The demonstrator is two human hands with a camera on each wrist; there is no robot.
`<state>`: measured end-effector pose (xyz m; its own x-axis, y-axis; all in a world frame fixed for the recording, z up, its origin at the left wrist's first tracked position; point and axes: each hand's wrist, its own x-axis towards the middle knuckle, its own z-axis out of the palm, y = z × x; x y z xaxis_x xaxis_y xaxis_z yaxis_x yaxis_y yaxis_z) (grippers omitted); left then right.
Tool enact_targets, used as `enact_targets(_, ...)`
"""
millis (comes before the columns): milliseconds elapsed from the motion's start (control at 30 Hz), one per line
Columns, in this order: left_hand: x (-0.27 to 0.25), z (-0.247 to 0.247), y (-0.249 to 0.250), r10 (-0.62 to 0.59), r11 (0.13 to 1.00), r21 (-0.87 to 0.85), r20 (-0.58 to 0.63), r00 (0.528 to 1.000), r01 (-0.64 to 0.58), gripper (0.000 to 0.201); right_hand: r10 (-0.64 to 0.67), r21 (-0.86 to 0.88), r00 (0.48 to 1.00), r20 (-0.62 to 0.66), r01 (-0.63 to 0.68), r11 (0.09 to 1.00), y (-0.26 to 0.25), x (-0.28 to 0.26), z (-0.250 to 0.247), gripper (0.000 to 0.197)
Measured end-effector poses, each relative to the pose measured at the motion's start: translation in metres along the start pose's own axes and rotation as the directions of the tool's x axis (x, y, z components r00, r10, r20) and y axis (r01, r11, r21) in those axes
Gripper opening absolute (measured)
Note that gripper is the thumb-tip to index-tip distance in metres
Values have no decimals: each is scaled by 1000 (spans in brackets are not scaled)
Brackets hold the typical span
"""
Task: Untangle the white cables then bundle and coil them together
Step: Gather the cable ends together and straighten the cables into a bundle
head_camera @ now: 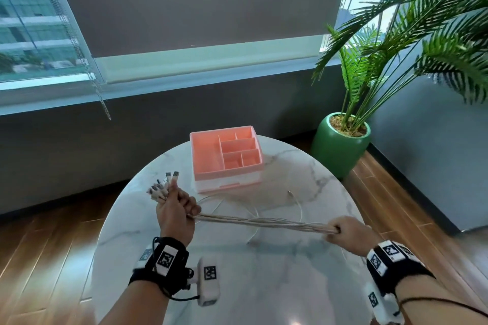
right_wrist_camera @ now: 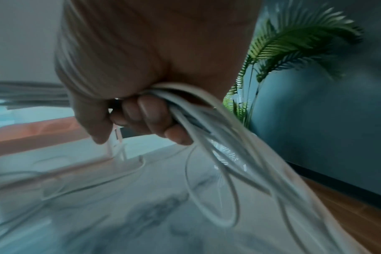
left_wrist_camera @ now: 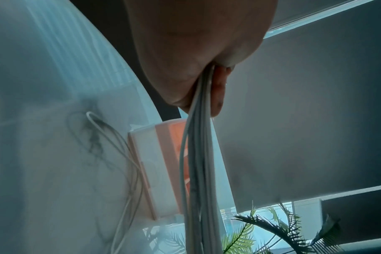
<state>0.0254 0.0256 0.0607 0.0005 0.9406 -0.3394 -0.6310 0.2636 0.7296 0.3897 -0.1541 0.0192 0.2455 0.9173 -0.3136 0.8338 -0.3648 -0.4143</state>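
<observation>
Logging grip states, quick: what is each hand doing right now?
Left hand: fingers curled round the white cables near their plug ends.
Right hand: gripping the same bundle further along.

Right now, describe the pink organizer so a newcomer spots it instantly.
On the round marble table, look to the far edge, just beyond the white cables stretched between the two hands. The pink organizer sits there, an open-topped box split into several compartments over a white drawer base; it is the only coloured thing on the table.

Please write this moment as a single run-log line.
left hand: grips white cables near plugs | right hand: grips same bundle | span: taut above table | coil: not started
</observation>
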Motion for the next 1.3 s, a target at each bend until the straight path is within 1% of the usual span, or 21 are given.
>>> enact_targets(67, 0, 2, -6, -30, 999, -42, 4, 1000, 30, 45, 38, 52, 998, -48, -35, 998, 12, -2, -2, 32)
enact_targets(133, 3, 3, -6, -41, 994, -101, -22, 999, 39, 45, 102, 97, 995, 0, -102, 990, 21, -6, 4, 36)
enact_targets(200, 10, 1, -1, -47, 991, -124, -40, 998, 42, 44, 163, 35, 979, 126, -169, 985, 27, -13, 18, 39)
enact_targets(233, 12, -2, 1, -55, 993, -111, -38, 998, 50, 44, 188, -3, 970, 156, -190, 982, 29, -15, 27, 40)
enact_targets(333, 16, -11, -3, -94, 995, -46, -22, 995, 93, 44, 217, -81, 964, 154, -207, 975, 28, -14, 41, 37)
enact_targets(400, 13, -15, -8, -110, 994, -2, -17, 994, 110, 43, 264, -153, 943, 201, -236, 960, 22, -7, 42, 32)
enact_targets(433, 11, -17, -10, -107, 994, 29, -12, 994, 107, 43, 290, -203, 924, 250, -243, 949, 16, -3, 40, 36)
enact_targets(500, 6, -19, -12, -97, 991, 98, 13, 995, 95, 43, 319, -249, 882, 347, -241, 938, -1, 9, 33, 56)
enact_targets(567, 2, -21, -14, -101, 983, 156, 45, 994, 93, 41, 285, -180, 898, 336, -235, 955, -19, 26, 26, 73)
enact_targets(600, 0, -22, -14, -103, 979, 184, 56, 993, 91, 41, 266, -88, 923, 277, -251, 964, -27, 34, 23, 77)
enact_targets(633, -2, -23, -15, -104, 974, 210, 65, 992, 88, 41, 260, 25, 944, 203, -271, 962, -36, 42, 22, 73)
enact_targets(700, -6, -25, -15, -112, 964, 250, 84, 990, 87, 42, 265, 190, 959, 102, -280, 941, -49, 59, 28, 56)
enact_targets(800, -11, -28, -15, -133, 955, 280, 101, 986, 100, 44, 249, 141, 963, 106, -262, 955, -65, 71, 50, 32)
enact_targets(867, -12, -31, -15, -146, 952, 287, 109, 983, 109, 41, 286, 160, 957, 37, -289, 944, -66, 74, 66, 20)
enact_targets(933, -11, -32, -15, -150, 951, 288, 116, 982, 111, 37, 325, 321, 942, -84, -283, 904, -70, 74, 71, 13)
enact_targets(967, -10, -33, -15, -152, 952, 284, 123, 981, 112, 34, 330, 434, 929, -167, -231, 871, -75, 74, 68, 13)
enact_targets(1033, -10, -30, -17, -152, 955, 277, 148, 977, 107, 25, 305, 640, 909, -285, -57, 766, -96, 71, 55, 22)
enact_targets(1133, -9, -23, -22, -139, 962, 257, 182, 973, 90, 25, 201, 824, 928, -313, 160, 543, -141, 64, 33, 23)
enact_targets(1200, -10, -17, -24, -123, 964, 256, 184, 975, 73, 26, 100, 882, 955, -278, 213, 421, -171, 58, 25, 34)
enact_targets(1233, -10, -13, -24, -116, 965, 255, 191, 975, 65, 25, 49, 897, 965, -257, 220, 383, -184, 54, 23, 36)
enact_targets(1300, -11, -7, -25, -105, 965, 259, 209, 972, 49, 22, -39, 904, 970, -240, 237, 356, -205, 44, 25, 35)
